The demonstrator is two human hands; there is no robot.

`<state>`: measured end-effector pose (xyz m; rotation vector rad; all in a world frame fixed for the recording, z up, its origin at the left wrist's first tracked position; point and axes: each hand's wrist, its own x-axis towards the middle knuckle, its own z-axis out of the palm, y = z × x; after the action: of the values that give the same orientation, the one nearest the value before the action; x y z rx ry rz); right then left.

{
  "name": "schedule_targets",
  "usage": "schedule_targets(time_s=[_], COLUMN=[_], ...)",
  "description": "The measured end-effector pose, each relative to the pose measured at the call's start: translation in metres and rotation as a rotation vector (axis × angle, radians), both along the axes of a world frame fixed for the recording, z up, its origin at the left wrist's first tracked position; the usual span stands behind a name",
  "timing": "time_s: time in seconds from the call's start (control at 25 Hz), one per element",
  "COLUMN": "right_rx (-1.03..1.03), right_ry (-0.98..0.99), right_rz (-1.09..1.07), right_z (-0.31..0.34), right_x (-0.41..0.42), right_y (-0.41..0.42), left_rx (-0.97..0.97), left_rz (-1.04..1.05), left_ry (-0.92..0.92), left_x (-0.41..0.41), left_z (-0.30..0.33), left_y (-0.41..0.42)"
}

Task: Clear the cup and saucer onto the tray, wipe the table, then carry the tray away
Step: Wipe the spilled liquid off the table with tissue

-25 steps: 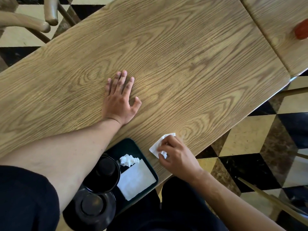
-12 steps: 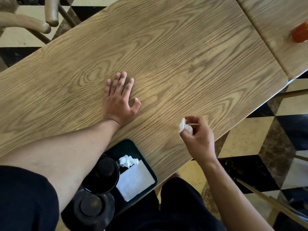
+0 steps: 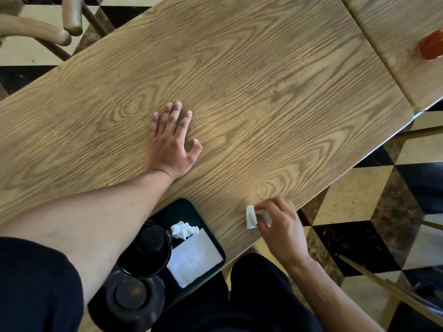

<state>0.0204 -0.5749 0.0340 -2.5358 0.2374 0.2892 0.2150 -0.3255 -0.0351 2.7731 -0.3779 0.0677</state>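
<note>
While the left hand (image 3: pixel 171 146) lies flat, fingers straight, on the table (image 3: pixel 263 80), wiping's underway!
Right hand (image 3: pixel 279 226) pinches a folded napkin (image 3: pixel 251 217) at the near edge.

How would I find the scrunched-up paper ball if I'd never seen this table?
Look at the near edge of the wooden table, where a dark green tray sits. The crumpled paper ball lies on it, between the black cup and a flat white napkin. It alone is wrinkled and lumpy.
</note>
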Motion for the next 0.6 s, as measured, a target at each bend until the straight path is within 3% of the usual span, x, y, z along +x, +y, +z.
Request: schedule_targets(time_s=[0.12, 0.32, 0.4, 0.52, 0.6], right_rx=[-0.175, -0.146, -0.135, -0.188, -0.095], right_ry=[-0.085, -0.087, -0.113, -0.173, -0.168], right_rz=[-0.143, -0.466, -0.384, -0.013, 0.183], right_z=[-0.004, -0.010, -0.013, -0.021, -0.021], right_x=[0.014, 0.075, 0.076, 0.040, 0.014], right_y=[-0.023, -0.054, -0.039, -0.003, 0.016], left_rx=[-0.003, -0.007, -0.007, -0.008, -0.006], left_rz=[-0.002, -0.001, -0.001, -0.007, -0.005], left_ry=[-0.005, -0.017, -0.015, -0.022, -0.025], left_x=[0.000, 0.001, 0.000, 0.000, -0.001], left_z=[-0.002, -0.004, -0.004, -0.003, -0.004], left_y=[0.000, 0.000, 0.000, 0.001, 0.001])
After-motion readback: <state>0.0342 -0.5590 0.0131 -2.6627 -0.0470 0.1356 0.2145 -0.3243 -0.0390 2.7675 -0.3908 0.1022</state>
